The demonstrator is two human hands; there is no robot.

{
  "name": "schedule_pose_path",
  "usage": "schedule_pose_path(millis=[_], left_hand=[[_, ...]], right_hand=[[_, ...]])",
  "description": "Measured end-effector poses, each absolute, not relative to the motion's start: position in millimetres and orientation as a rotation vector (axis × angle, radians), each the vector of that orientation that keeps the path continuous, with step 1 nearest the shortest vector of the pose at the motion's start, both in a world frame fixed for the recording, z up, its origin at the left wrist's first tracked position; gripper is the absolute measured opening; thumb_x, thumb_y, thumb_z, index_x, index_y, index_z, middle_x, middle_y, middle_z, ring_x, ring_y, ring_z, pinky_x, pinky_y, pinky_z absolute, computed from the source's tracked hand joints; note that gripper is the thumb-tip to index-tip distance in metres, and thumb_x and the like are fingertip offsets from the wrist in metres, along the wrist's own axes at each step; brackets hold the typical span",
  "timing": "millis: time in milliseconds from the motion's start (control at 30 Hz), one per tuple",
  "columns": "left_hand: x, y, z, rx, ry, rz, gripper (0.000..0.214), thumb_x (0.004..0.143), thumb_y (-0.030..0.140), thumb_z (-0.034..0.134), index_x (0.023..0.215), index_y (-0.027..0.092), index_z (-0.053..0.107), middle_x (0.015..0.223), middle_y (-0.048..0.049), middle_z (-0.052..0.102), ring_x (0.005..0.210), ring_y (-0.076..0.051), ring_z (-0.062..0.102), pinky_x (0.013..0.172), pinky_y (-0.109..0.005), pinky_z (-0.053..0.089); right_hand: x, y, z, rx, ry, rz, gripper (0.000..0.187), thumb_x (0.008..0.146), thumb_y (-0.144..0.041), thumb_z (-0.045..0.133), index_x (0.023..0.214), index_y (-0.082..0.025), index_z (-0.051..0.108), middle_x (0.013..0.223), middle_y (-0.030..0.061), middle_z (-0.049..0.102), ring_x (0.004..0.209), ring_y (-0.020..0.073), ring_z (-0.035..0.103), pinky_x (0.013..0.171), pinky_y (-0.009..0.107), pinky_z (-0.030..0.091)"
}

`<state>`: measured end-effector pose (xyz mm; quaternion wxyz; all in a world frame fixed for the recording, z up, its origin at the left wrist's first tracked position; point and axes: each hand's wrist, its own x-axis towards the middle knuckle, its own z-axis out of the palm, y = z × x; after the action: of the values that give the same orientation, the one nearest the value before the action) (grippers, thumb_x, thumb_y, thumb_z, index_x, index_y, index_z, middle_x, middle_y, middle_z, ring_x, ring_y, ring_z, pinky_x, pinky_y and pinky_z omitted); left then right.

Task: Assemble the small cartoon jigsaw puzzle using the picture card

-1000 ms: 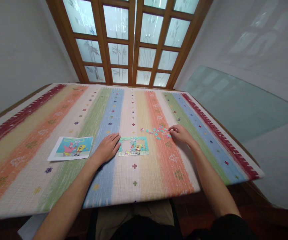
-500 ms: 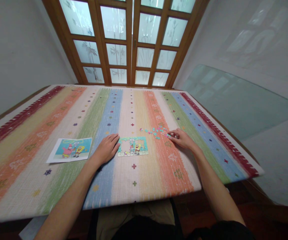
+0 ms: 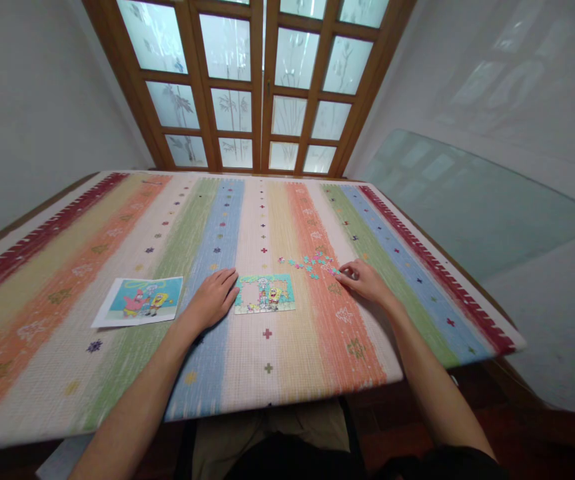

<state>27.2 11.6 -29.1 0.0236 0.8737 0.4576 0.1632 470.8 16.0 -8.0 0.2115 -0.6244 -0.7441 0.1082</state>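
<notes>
A small, partly assembled cartoon jigsaw puzzle lies on the striped tablecloth in front of me. My left hand rests flat beside its left edge, fingers stretched toward it. Several loose turquoise and pink puzzle pieces are scattered just beyond the puzzle's right corner. My right hand lies at the right end of that scatter, fingers curled with the tips pinching at a piece there.
A printed reference picture of the same cartoon lies to the left of my left hand. Wooden glazed doors stand behind the table. A glass pane leans against the right wall. The table's near edge is close to my body.
My right hand has slid slightly nearer along the loose pieces, and the view has shifted a little. The left hand stays by the puzzle.
</notes>
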Motion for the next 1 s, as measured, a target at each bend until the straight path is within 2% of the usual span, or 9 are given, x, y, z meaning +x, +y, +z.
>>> schedule_pose_path(millis=[533, 733, 1000], left_hand=[[27, 9, -26, 2.685, 1.393, 0.534, 0.045, 0.104, 0.037, 0.035, 0.138, 0.015, 0.056, 0.144, -0.0160, 0.058, 0.133, -0.030, 0.053, 0.114, -0.052, 0.043], [27, 10, -26, 2.693, 1.407, 0.508, 0.048, 0.105, 0.037, 0.034, 0.136, 0.009, 0.057, 0.141, -0.0193, 0.059, 0.133, -0.031, 0.052, 0.115, -0.050, 0.042], [27, 11, -29, 2.683, 1.412, 0.541, 0.044, 0.104, 0.037, 0.036, 0.136, 0.015, 0.058, 0.143, -0.0160, 0.059, 0.133, -0.030, 0.053, 0.113, -0.052, 0.043]], right_hand=[[468, 28, -3, -1.750, -2.097, 0.263, 0.025, 0.090, -0.039, 0.058, 0.085, -0.020, 0.073, 0.084, 0.0073, 0.064, 0.073, 0.0201, 0.059, 0.073, 0.033, 0.046], [465, 30, -4, -1.740, -2.111, 0.249, 0.026, 0.090, -0.034, 0.053, 0.085, -0.019, 0.073, 0.084, 0.0082, 0.064, 0.076, 0.0213, 0.059, 0.076, 0.034, 0.046], [466, 27, -9, -1.744, -2.059, 0.243, 0.023, 0.089, -0.032, 0.052, 0.086, -0.022, 0.073, 0.084, 0.0071, 0.065, 0.077, 0.0221, 0.060, 0.076, 0.035, 0.047]])
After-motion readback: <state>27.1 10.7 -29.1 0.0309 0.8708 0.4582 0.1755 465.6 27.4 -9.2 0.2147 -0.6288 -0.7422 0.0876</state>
